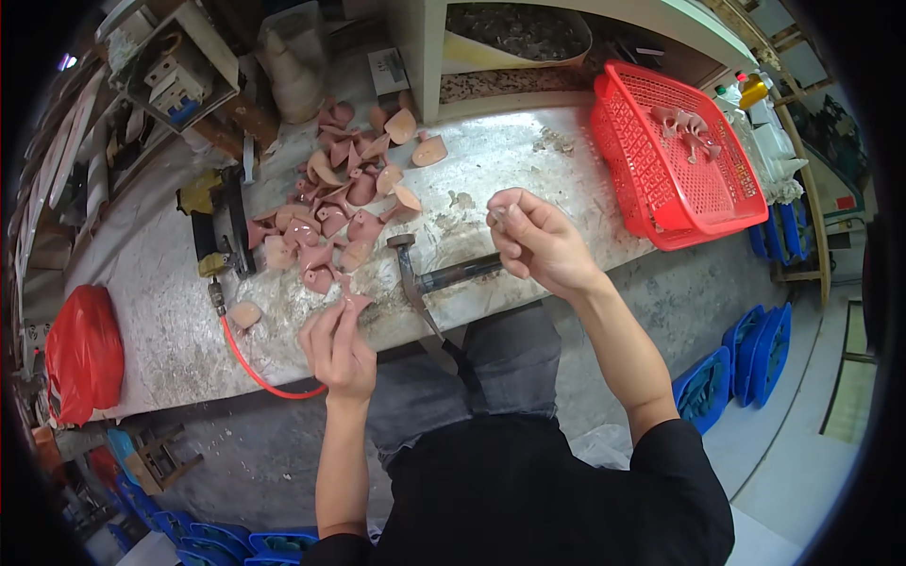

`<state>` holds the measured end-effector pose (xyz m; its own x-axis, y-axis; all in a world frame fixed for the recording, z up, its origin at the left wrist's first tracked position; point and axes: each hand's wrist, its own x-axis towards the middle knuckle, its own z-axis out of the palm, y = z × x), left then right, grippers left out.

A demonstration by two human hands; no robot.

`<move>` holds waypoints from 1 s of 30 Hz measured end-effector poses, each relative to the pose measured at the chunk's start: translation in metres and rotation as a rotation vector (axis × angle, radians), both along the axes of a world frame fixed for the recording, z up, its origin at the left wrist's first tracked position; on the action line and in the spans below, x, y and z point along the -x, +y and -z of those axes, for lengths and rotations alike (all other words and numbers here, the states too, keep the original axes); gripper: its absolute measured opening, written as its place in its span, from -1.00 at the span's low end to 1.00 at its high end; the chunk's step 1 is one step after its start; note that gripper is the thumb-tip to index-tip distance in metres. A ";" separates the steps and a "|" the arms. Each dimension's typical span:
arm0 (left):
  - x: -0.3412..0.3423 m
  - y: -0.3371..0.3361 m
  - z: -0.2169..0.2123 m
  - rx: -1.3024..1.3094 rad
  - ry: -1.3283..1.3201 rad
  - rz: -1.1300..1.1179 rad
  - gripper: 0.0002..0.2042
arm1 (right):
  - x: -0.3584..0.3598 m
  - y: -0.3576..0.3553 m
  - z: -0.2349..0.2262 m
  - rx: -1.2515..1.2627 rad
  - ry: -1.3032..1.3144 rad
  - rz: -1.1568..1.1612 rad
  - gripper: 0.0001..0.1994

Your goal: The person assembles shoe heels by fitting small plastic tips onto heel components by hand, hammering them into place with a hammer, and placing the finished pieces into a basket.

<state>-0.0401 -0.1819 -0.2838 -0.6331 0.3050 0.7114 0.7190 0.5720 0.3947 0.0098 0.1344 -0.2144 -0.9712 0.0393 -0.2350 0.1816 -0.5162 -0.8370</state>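
Near the front edge of the bench, my left hand (340,354) pinches a pink curved piece (357,303) with a pointed end. Beyond it spreads a heap of similar pink and tan curved pieces (332,219). To the right, my right hand (545,247) is raised over the bench with thumb and fingers closed on something small and pale, too small to name. Between my hands a metal stake with a flat round head (401,242) rises at the bench edge, a dark cylindrical bar (460,273) beside it.
A red plastic basket (651,203) with a few pink pieces stands on the right. Left of the heap lies a black and yellow air tool (206,226) with a red hose (253,366). A red plastic bag (87,349) sits far left. Blue baskets (703,389) stand on the floor.
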 end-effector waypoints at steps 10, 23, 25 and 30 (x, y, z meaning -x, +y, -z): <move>-0.008 -0.007 -0.003 -0.208 -0.285 0.107 -0.80 | -0.006 -0.044 0.001 0.187 -0.026 -0.118 -0.74; 0.018 0.005 -0.004 -0.206 -0.353 0.019 -0.80 | 0.060 -0.122 -0.002 -0.439 -0.023 -0.415 -0.72; 0.017 0.001 0.001 -0.216 -0.331 0.011 -0.80 | 0.068 -0.129 0.006 -0.517 0.009 -0.440 -0.73; 0.018 0.000 0.001 -0.251 -0.317 0.024 -0.81 | 0.075 -0.127 -0.005 -0.760 0.027 -0.518 -0.78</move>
